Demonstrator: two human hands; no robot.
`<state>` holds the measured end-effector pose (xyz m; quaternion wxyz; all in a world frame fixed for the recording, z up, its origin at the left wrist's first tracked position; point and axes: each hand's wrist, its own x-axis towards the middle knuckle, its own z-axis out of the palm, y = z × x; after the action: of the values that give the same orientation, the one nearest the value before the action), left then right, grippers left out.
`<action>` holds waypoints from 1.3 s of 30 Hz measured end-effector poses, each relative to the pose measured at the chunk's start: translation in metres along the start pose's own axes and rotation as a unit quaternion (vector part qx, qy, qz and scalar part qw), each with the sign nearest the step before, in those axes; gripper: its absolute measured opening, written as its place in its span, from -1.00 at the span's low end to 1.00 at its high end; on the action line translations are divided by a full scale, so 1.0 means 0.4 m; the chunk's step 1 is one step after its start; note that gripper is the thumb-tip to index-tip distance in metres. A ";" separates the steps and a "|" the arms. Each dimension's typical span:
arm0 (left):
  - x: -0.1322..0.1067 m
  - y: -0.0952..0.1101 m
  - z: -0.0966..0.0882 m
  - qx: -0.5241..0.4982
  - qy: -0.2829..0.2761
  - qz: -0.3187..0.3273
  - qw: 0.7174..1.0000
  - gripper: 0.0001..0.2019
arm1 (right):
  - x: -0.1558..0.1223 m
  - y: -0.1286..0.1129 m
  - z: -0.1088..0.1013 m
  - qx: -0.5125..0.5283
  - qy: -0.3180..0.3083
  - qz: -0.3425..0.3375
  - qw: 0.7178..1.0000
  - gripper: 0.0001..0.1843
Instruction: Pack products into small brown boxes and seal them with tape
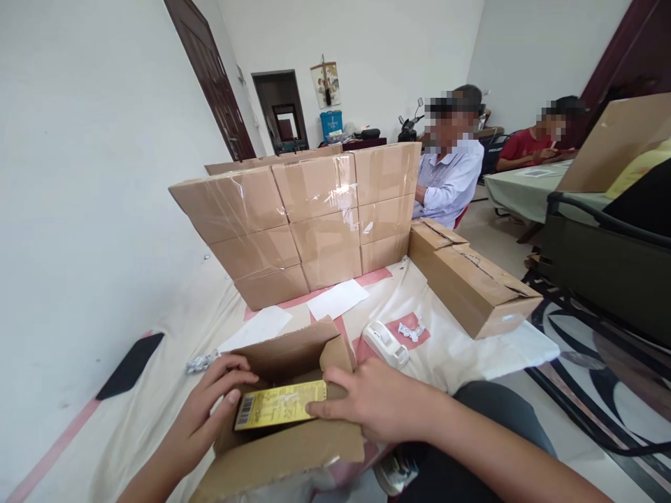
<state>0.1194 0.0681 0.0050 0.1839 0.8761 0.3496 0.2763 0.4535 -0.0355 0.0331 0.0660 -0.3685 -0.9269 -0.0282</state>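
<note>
An open cardboard box (293, 450) sits right in front of me, its flaps standing up. Inside it lies a yellow printed carton (280, 405) with a barcode at its left end, slightly tilted. My right hand (361, 402) reaches over the box's right side and grips the right end of the yellow carton between thumb and fingers. At the left side, my left hand (217, 402) has its fingers stretched over the box's edge, the thumb apart and close to the carton's barcode end. The bottom of the box is mostly hidden in shadow.
A wall of stacked, taped cardboard boxes (325, 216) stands across the table. Two closed boxes (472, 279) are at the right. A white tape dispenser (385, 342), crumpled scrap (412, 330) and white paper sheets (338, 299) lie on the cloth. One person (451, 175) sits behind the boxes, another (529, 143) farther right.
</note>
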 end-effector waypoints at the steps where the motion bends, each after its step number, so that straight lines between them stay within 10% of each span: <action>1: -0.004 0.000 -0.001 -0.001 0.001 -0.001 1.000 -0.64 | 0.000 0.003 0.004 -0.002 0.003 -0.003 1.000 -0.36; 22: -0.023 -0.053 0.057 -0.017 0.020 0.018 1.000 -0.56 | 0.003 0.079 0.055 0.158 0.068 0.017 0.985 -0.47; 28: -0.013 -0.051 0.078 0.056 0.178 -0.051 0.981 -0.33 | 0.007 0.085 0.114 0.297 0.216 0.074 0.927 -0.64; 34: -0.032 -0.047 0.045 -0.064 0.021 -0.087 0.994 -0.48 | 0.038 0.056 0.148 0.451 0.308 0.293 0.785 -0.28; 39: -0.032 0.020 0.029 0.122 -0.049 0.026 0.991 -0.56 | 0.050 0.056 0.140 0.459 0.291 0.301 0.784 -0.33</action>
<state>0.1229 0.0519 -0.0044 0.0850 0.9134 0.3480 0.1931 0.4489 0.0000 -0.0196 0.4986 -0.5297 -0.6092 0.3157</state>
